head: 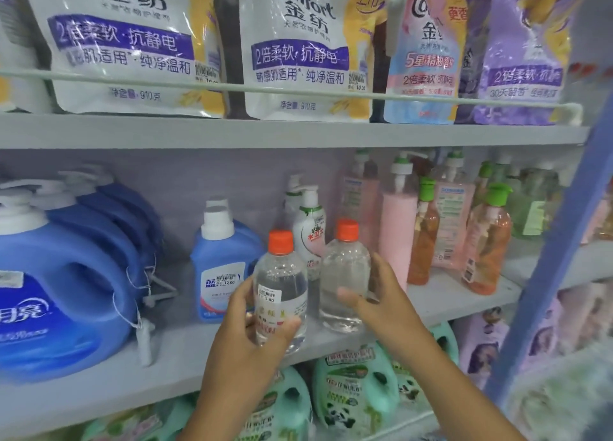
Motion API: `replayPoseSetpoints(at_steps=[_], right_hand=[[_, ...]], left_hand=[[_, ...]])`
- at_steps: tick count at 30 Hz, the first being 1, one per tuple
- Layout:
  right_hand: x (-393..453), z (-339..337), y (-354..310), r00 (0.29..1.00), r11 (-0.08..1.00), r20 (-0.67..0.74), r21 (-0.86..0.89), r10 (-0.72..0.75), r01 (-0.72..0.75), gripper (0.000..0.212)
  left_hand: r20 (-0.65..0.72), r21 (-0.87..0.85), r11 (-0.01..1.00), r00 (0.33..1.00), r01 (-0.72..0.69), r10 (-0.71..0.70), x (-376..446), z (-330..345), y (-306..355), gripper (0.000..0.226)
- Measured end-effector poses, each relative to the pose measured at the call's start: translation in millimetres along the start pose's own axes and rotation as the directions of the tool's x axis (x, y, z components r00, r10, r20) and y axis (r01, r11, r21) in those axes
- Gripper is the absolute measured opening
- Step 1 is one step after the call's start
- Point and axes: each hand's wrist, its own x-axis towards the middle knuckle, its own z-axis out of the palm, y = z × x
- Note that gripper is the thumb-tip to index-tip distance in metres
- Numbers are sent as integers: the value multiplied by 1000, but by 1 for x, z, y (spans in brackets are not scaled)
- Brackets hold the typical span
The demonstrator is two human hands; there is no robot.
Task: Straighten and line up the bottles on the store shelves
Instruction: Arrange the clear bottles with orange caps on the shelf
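Gripping the labelled clear bottle point(280, 288) with the orange cap, the left hand point(255, 328) closes around its lower half, thumb across the label and fingers behind, with the bottle at the front lip of the middle shelf point(132, 367); whether its base rests on the shelf or hangs just above is hard to tell. The right hand point(378, 301) is curled around the side of the second clear bottle point(345, 275), thumb in front and fingers on its far flank, and this one appears to stand on the shelf, a little further back than its twin. Both bottles are close together yet apart. Just behind them stand a white pump bottle point(310, 231) and a tall pink bottle point(396, 231), with a small blue detergent bottle point(220, 268) to the left. To do this step well, the left bottle probably wants setting down flush beside the other, bases level and fronts in one line. The right bottle shows no label here, so it likely needs turning until its label faces out. Clear walls may be slick, so a low, firm hold should keep them from tipping into the pump bottle.
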Motion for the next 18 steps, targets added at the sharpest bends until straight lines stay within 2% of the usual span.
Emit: replayPoseSetpoints(at_steps=[2,3,7,10,14,18], right_hand=[[-3,2,6,998,999,28,-16,49,-49,83],[-3,3,6,998,998,24,-27,61,-61,82],[-7,0,0,997,995,-43,-77,68,-71,61],[-18,-17,4,989,995,-117,-47,85,-91,55],[-30,-66,13,981,997,-177,23,74,-71,50],[-44,-134,20,968,996,-241,70,74,-59,45]], left_hand=[[22,2,1000,1000,2,-2,2,-1,3,74],[27,0,1000,1000,2,-2,3,0,4,74],[-37,-24,1000,999,10,-10,0,8,7,71],[-99,-26,1000,995,-2,0,-6,17,8,73],[-96,-36,999,995,-27,24,-15,44,22,72],[-76,-38,998,996,-50,47,-24,105,49,73]])
